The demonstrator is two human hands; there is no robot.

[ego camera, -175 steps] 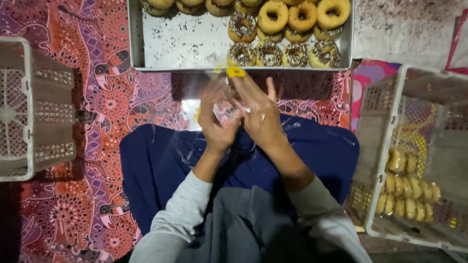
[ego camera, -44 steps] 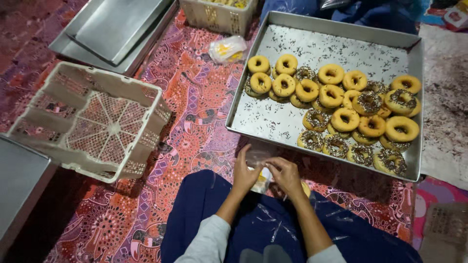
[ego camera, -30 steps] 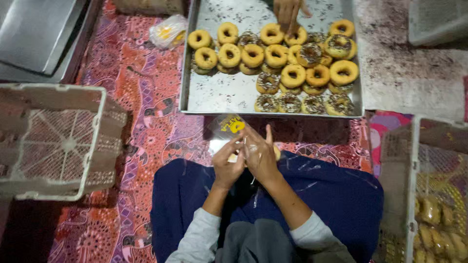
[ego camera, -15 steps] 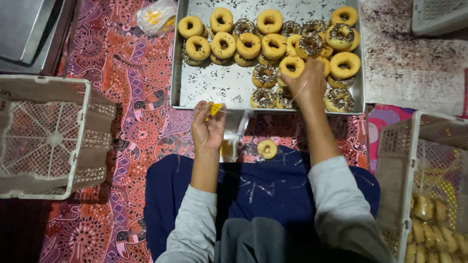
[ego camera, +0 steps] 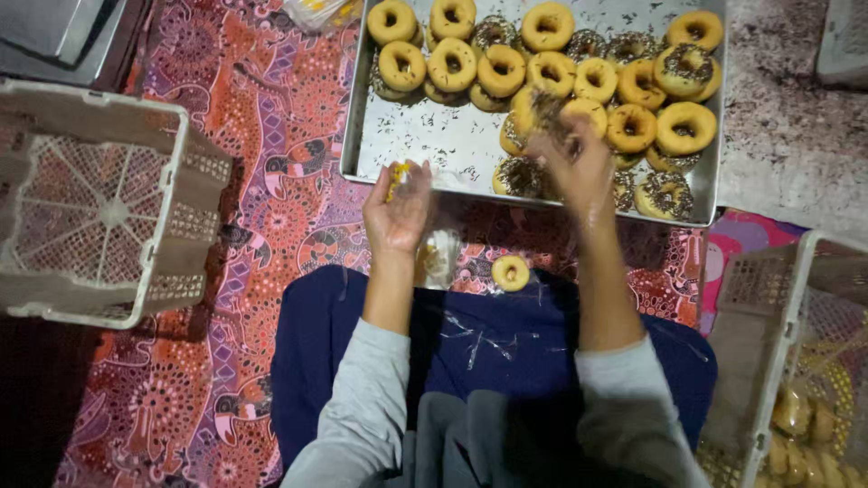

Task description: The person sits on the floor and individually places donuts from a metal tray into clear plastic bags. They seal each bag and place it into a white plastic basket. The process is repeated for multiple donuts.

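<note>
My left hand point(ego camera: 398, 210) is raised just below the near edge of a metal tray point(ego camera: 425, 136) and pinches a clear plastic bag point(ego camera: 440, 256) with a yellow patch at its top. My right hand point(ego camera: 570, 155) is blurred over the tray and closes on a sprinkled doughnut point(ego camera: 535, 108). The tray holds several plain and chocolate-sprinkled doughnuts point(ego camera: 684, 128). One plain doughnut point(ego camera: 511, 273) lies on my dark blue lap cloth point(ego camera: 470, 352), beside the bag.
An empty white plastic crate point(ego camera: 104, 203) stands at the left on the patterned red mat point(ego camera: 262, 217). A second crate point(ego camera: 796, 361) at the right holds packed doughnuts. Another bag point(ego camera: 316, 11) lies at the top, and metal trays point(ego camera: 54, 32) at the top left.
My hands have parted: the right one reached onto the tray and took hold of a doughnut, the left one still holds the bag. A doughnut now lies on my lap.
</note>
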